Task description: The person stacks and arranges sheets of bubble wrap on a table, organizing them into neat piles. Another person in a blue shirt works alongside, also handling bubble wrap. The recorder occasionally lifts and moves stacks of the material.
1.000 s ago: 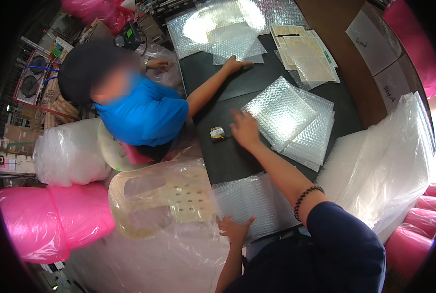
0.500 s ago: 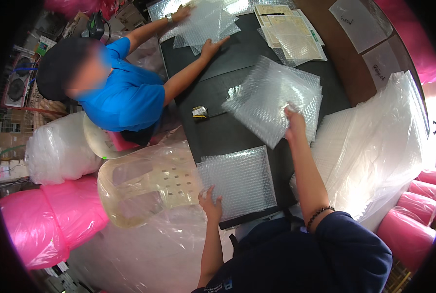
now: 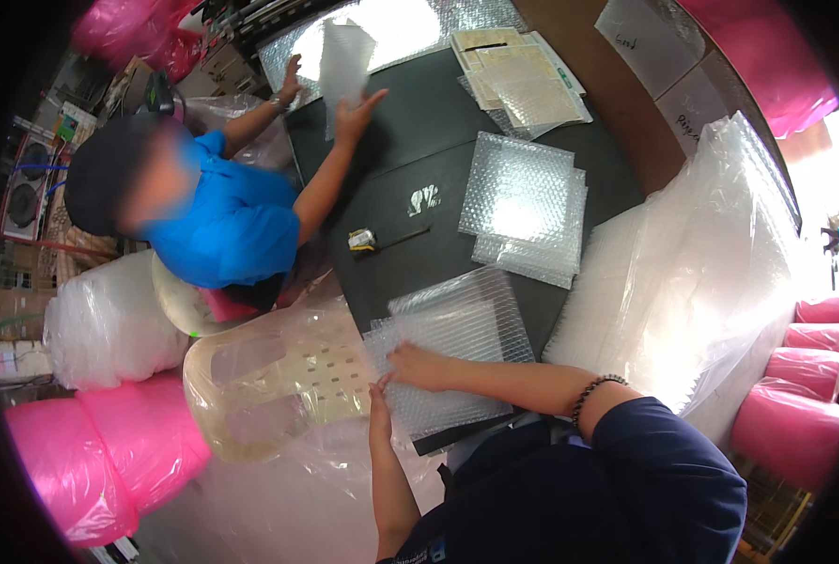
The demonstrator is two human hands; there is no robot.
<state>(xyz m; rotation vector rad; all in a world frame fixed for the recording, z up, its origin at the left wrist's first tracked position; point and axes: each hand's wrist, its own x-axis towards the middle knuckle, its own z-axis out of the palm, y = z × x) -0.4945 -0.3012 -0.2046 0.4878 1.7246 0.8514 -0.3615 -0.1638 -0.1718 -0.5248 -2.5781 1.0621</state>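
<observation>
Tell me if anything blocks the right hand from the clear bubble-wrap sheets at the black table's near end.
Nothing visible does: the bare right hand is over the clear bubble-wrap sheets, with no object between; whether it grips one is unclear.

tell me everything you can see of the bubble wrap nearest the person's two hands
The bubble wrap looks like thin, clear plastic dotted with small bubbles. Several roughly rectangular pieces lie overlapping at slightly different angles. They sit at the near end of the dark table. The right hand is over their left part, the left hand at their left edge; whether either grips them is unclear.
</observation>
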